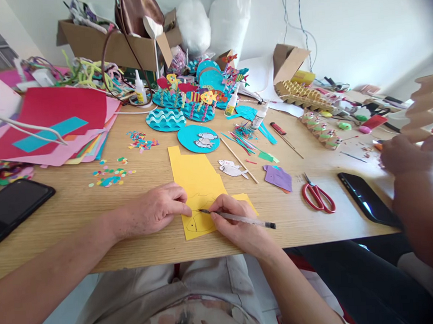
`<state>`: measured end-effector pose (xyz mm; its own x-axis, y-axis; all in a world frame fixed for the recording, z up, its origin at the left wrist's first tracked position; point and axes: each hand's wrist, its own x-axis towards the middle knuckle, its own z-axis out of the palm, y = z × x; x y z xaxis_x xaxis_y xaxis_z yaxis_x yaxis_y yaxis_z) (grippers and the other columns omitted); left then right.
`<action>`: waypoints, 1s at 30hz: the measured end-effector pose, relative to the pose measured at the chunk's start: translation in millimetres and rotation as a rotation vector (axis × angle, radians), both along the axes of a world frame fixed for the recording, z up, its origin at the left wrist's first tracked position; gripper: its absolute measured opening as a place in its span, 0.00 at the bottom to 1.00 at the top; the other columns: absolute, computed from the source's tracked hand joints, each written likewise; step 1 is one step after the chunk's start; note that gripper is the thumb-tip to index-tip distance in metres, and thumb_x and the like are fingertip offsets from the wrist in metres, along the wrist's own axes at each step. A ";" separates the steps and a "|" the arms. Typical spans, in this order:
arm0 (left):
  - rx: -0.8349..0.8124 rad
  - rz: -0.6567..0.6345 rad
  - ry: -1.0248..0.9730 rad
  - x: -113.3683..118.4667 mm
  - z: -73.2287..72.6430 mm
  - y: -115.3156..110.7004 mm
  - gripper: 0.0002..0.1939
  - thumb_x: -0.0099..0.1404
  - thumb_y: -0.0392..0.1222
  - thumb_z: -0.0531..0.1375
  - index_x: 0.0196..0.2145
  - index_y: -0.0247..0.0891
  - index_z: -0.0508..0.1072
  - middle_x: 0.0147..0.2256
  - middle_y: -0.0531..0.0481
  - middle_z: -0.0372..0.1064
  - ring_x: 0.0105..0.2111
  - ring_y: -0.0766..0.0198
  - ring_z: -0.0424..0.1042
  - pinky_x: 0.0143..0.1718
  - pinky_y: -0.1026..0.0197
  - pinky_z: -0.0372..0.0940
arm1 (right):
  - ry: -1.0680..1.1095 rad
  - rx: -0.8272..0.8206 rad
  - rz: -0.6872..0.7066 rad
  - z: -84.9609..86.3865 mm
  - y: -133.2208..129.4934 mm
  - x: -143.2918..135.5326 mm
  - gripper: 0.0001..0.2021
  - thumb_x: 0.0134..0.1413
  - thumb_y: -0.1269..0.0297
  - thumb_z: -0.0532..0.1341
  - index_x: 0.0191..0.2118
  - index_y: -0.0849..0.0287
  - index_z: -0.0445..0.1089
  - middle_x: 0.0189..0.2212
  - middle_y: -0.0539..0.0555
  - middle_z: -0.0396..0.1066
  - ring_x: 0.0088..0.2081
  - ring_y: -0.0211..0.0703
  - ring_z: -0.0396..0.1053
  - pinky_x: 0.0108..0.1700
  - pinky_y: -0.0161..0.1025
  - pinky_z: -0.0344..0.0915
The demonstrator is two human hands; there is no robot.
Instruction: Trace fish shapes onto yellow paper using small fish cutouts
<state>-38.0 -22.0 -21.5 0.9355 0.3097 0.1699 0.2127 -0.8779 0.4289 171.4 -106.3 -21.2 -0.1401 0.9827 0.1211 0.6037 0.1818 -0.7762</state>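
A sheet of yellow paper [197,175] lies on the table in front of me, with fish outlines drawn in dark ink on its near part. My right hand [238,222] is closed round a pen [247,219] with a clear barrel, its tip on the paper among the lines. With its fingers curled, my left hand [160,207] holds down the paper's left edge. White paper fish cutouts [231,168] rest just beyond the right hand, next to a thin wooden stick [238,159]. Another piece of yellow paper [245,199] shows partly behind that hand.
Red-handled scissors [317,195] and a phone [367,199] lie to the right, near a co-worker's hand [409,155] holding brown corrugated card. A blue paper disc [198,138], confetti [110,174] and glue bottles [139,88] are farther back. Coloured sheets [63,112] are stacked left.
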 end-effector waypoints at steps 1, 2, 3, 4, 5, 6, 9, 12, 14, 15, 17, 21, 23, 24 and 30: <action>-0.001 0.003 0.002 0.2 0.3 0.0 0.17 0.64 0.27 0.47 0.40 0.40 0.72 0.34 0.48 0.61 0.36 0.63 0.61 0.39 0.62 0.56 | -0.003 0.004 0.004 0.0 0.1 -0.1 0.03 0.44 0.73 0.55 0.25 0.59 0.63 0.18 0.44 0.60 0.20 0.32 0.55 0.24 0.30 0.53; -0.002 0.005 0.004 0.5 0.6 -0.1 0.18 0.64 0.27 0.47 0.40 0.40 0.72 0.34 0.48 0.61 0.36 0.63 0.61 0.39 0.62 0.56 | -0.007 0.009 0.004 -0.1 0.2 -0.1 0.03 0.44 0.73 0.54 0.25 0.58 0.63 0.18 0.44 0.60 0.20 0.32 0.55 0.24 0.30 0.53; -0.004 0.006 0.006 0.7 0.9 -0.3 0.18 0.64 0.27 0.46 0.40 0.40 0.72 0.34 0.48 0.61 0.36 0.63 0.61 0.38 0.62 0.56 | -0.011 0.016 0.003 -0.2 0.2 0.0 0.04 0.44 0.73 0.54 0.25 0.58 0.63 0.18 0.44 0.60 0.20 0.32 0.56 0.24 0.30 0.53; -0.006 0.007 0.007 0.9 1.2 -0.6 0.18 0.64 0.27 0.46 0.40 0.40 0.72 0.34 0.48 0.61 0.36 0.63 0.61 0.38 0.62 0.56 | -0.015 0.024 0.001 -0.3 0.2 0.1 0.04 0.44 0.74 0.54 0.25 0.58 0.62 0.18 0.44 0.60 0.20 0.31 0.56 0.24 0.30 0.53; -0.007 0.007 0.007 0.9 1.5 -0.9 0.18 0.64 0.27 0.46 0.40 0.40 0.73 0.34 0.48 0.61 0.35 0.63 0.61 0.38 0.62 0.56 | -0.018 0.033 -0.002 -0.3 0.2 0.2 0.04 0.43 0.74 0.54 0.25 0.58 0.62 0.17 0.44 0.60 0.20 0.31 0.55 0.24 0.30 0.53; -0.008 0.007 0.008 0.8 1.7 -1.2 0.18 0.64 0.27 0.46 0.40 0.39 0.73 0.34 0.48 0.61 0.35 0.63 0.61 0.38 0.62 0.56 | -0.018 0.041 -0.003 -0.3 0.1 0.3 0.04 0.43 0.74 0.54 0.24 0.58 0.61 0.17 0.44 0.60 0.20 0.31 0.55 0.24 0.30 0.53; -0.004 0.008 0.004 0.3 1.8 -1.7 0.18 0.64 0.27 0.46 0.39 0.39 0.73 0.34 0.48 0.61 0.35 0.63 0.61 0.38 0.61 0.56 | -0.007 0.046 -0.004 0.5 0.2 0.0 0.04 0.42 0.74 0.53 0.24 0.58 0.60 0.17 0.44 0.59 0.19 0.31 0.55 0.24 0.30 0.52; -0.004 0.004 0.001 0.3 1.9 -1.6 0.18 0.63 0.27 0.46 0.39 0.39 0.73 0.34 0.48 0.61 0.35 0.63 0.61 0.38 0.61 0.56 | 0.001 0.042 -0.013 0.9 0.6 -0.3 0.04 0.41 0.74 0.54 0.23 0.58 0.60 0.17 0.44 0.58 0.20 0.32 0.55 0.24 0.30 0.52; -0.004 0.000 0.003 0.9 1.9 -1.2 0.18 0.63 0.27 0.46 0.39 0.39 0.73 0.34 0.48 0.61 0.35 0.63 0.60 0.38 0.61 0.56 | 0.025 0.017 -0.021 0.3 0.4 0.4 0.04 0.41 0.74 0.54 0.23 0.58 0.61 0.17 0.44 0.58 0.19 0.31 0.54 0.23 0.30 0.51; -0.004 -0.002 0.003 1.1 1.8 -1.0 0.18 0.63 0.27 0.46 0.39 0.39 0.73 0.33 0.48 0.61 0.35 0.63 0.60 0.38 0.61 0.56 | 0.051 -0.005 -0.028 -0.1 -0.1 1.2 0.04 0.42 0.73 0.54 0.24 0.58 0.61 0.17 0.44 0.57 0.19 0.31 0.54 0.23 0.30 0.50; 0.000 -0.006 0.002 1.2 1.3 -0.7 0.18 0.63 0.27 0.46 0.39 0.39 0.72 0.34 0.48 0.61 0.35 0.63 0.60 0.38 0.61 0.56 | 0.119 -0.042 -0.055 -0.5 -1.9 3.6 0.03 0.44 0.72 0.54 0.25 0.58 0.61 0.17 0.44 0.57 0.20 0.32 0.53 0.22 0.30 0.50; 0.012 -0.015 -0.006 -0.2 -0.3 -0.5 0.17 0.62 0.26 0.47 0.39 0.39 0.72 0.34 0.47 0.61 0.35 0.62 0.60 0.38 0.61 0.56 | 0.237 -0.054 -0.110 6.2 -6.1 8.2 0.02 0.48 0.69 0.54 0.28 0.58 0.63 0.20 0.46 0.60 0.23 0.33 0.56 0.25 0.31 0.52; 0.015 -0.020 -0.010 -0.9 -1.1 -0.6 0.17 0.62 0.26 0.47 0.39 0.39 0.72 0.34 0.47 0.60 0.35 0.62 0.60 0.38 0.61 0.56 | 0.233 -0.048 -0.121 13.0 -5.4 8.0 0.02 0.50 0.69 0.54 0.29 0.58 0.63 0.21 0.46 0.62 0.24 0.33 0.59 0.26 0.31 0.54; 0.018 -0.020 -0.012 -1.2 -1.6 -0.6 0.18 0.62 0.27 0.46 0.39 0.39 0.72 0.34 0.47 0.60 0.35 0.63 0.60 0.38 0.61 0.56 | 0.213 -0.040 -0.122 16.3 -3.8 6.9 0.02 0.50 0.70 0.54 0.29 0.58 0.63 0.22 0.46 0.63 0.25 0.33 0.59 0.27 0.31 0.54; 0.021 -0.008 -0.021 -1.4 -4.1 0.2 0.17 0.64 0.28 0.47 0.40 0.40 0.72 0.34 0.48 0.60 0.36 0.63 0.60 0.39 0.61 0.56 | 0.027 -0.009 -0.050 15.3 13.5 -4.9 0.02 0.50 0.69 0.56 0.30 0.58 0.65 0.24 0.47 0.67 0.27 0.35 0.64 0.29 0.32 0.57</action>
